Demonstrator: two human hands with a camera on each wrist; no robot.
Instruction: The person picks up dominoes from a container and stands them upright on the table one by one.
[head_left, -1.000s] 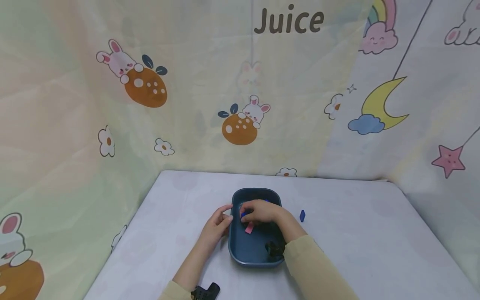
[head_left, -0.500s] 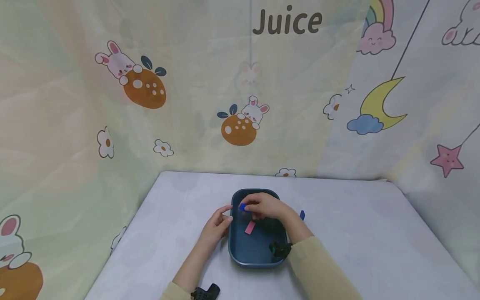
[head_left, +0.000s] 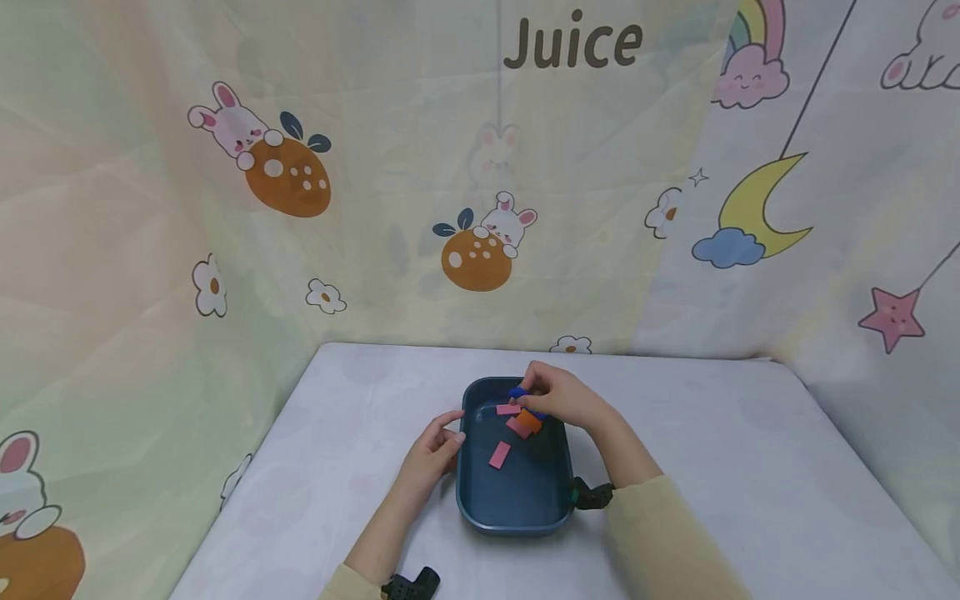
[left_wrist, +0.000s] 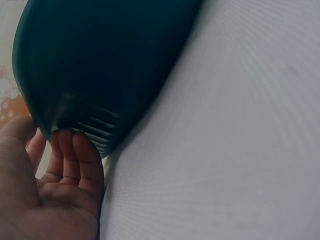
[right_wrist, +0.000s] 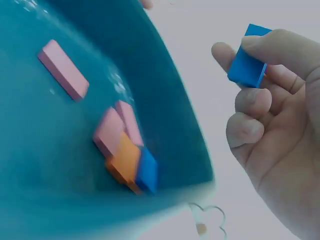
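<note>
A thin blue rectangular block (right_wrist: pixel 250 62) is pinched between the thumb and index finger of my right hand (head_left: pixel 566 398). In the head view this hand hovers over the back right of the dark blue-green plastic tray (head_left: pixel 517 500). Inside the tray, a pink block (head_left: pixel 499 454) lies apart. Near the back right corner another pink block (head_left: pixel 508 409) lies close to an orange block (right_wrist: pixel 124 159) and a second blue block (right_wrist: pixel 147 170). My left hand (head_left: pixel 431 450) touches the tray's left side with loosely bent fingers; the fingertips (left_wrist: pixel 87 145) meet its slotted outer wall.
The tray stands on a white table (head_left: pixel 720 483). Behind it hangs a cloth (head_left: pixel 382 167) printed with rabbits and oranges. Each wrist carries a small black camera, the right one (head_left: pixel 592 495) beside the tray's right wall.
My right hand has lifted the blue block and moved back and right, uncovering the pink and orange blocks. The blue block on the table is now out of sight near the right arm. The left hand stays put.
</note>
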